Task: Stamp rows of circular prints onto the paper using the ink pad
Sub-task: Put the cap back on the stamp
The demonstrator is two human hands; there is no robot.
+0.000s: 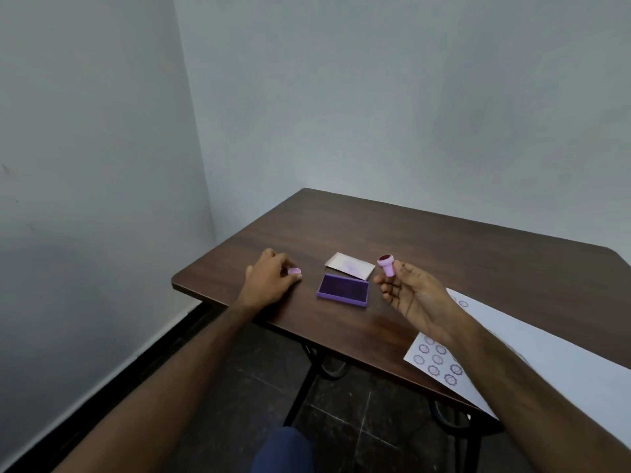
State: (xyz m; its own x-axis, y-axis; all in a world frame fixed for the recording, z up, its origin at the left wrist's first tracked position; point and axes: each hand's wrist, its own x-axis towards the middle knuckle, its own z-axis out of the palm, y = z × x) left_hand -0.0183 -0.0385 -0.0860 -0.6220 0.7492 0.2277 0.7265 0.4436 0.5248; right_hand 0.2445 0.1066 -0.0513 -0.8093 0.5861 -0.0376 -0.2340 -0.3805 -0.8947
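My right hand holds a small pink stamp above the table, its inked round face turned up and away. My left hand rests on the table to the left, fingertips pinching a small pink cap. Between the hands lies the open purple ink pad, with its pale lid flat on the table just behind it. The white paper lies at the right, partly under my right forearm, with rows of purple circular prints near its left corner.
The dark wooden table stands in a corner against pale walls. Its front edge runs diagonally, with black metal legs and a dark tiled floor below. A blue-clad knee shows at the bottom.
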